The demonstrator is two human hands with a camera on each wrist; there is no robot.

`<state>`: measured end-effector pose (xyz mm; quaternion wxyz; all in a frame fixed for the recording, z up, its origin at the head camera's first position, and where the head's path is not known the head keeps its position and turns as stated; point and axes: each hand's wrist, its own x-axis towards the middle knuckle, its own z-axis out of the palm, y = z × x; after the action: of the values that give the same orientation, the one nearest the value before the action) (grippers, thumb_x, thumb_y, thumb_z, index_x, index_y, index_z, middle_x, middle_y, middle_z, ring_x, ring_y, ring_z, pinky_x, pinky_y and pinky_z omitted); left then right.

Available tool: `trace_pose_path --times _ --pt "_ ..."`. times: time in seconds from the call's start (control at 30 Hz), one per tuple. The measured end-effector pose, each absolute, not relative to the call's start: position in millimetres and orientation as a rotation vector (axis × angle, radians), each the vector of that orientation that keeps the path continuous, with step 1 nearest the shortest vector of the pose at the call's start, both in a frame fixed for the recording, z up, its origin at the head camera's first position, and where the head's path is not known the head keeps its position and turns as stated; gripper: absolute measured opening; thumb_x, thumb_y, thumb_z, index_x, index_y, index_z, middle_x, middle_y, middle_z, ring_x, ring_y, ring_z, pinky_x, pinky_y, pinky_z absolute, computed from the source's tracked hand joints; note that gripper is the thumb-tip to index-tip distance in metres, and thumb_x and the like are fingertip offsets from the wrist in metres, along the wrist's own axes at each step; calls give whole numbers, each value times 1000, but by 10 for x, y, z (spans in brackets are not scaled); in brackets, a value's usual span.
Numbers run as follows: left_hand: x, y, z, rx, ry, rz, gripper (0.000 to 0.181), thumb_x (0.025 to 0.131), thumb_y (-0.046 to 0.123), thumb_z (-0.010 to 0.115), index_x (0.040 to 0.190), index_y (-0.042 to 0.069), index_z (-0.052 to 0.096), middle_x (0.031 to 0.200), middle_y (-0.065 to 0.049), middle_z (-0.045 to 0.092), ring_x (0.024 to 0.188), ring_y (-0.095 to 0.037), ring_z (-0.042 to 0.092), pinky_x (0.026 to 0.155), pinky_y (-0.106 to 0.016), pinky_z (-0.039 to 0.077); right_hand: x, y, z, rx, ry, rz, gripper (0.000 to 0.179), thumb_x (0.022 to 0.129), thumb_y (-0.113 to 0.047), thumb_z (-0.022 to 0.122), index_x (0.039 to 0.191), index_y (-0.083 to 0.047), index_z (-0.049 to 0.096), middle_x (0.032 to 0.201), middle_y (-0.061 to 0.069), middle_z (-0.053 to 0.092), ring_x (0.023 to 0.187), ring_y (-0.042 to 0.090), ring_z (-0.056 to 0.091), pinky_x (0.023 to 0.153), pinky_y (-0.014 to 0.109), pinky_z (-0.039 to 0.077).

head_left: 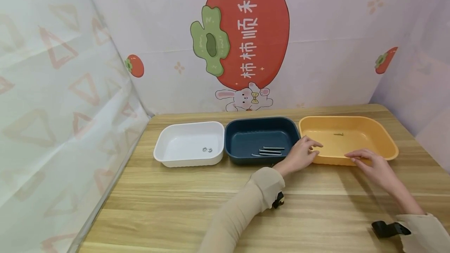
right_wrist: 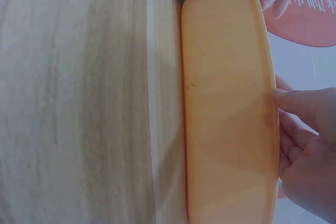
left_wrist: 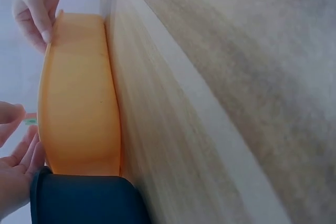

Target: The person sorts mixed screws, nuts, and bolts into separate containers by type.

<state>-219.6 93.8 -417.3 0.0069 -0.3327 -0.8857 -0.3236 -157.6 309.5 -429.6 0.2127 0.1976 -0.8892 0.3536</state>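
At the front rim of the yellow tray [head_left: 381, 138], my right hand [head_left: 374, 169] pinches the edge, with the thumb [right_wrist: 296, 100] at the rim and the other fingers reaching over it. My left hand [head_left: 300, 153] is over the tray's front left corner, beside the dark blue tray, with its thumb and fingers apart and nothing between them. A small brass-coloured screw [head_left: 338, 134] lies in the yellow tray, toward the back. Several long silver bolts [head_left: 272, 151] lie in the dark blue tray [head_left: 242, 138].
To the left stands a white tray [head_left: 168, 143] with two nuts [head_left: 207, 150] in it. All three trays form a row along the back of the wooden table [head_left: 168, 206]. A printed cloth [head_left: 158, 85] hangs behind, and more cloth hangs at both sides.
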Motion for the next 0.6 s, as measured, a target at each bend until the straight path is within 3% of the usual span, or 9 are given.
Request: trace_pose_path --times 0.6 --pt "-2082 696 -4185 -1078 -2606 -1253 19 87 14 56 104 10 64 96 -5 55 81 -8 51 69 -4 35 -1576 3093 -4297 554 -2460 996 10 81 7 57 89 5 62 93 -31 46 90 -22 37 74 0 27"
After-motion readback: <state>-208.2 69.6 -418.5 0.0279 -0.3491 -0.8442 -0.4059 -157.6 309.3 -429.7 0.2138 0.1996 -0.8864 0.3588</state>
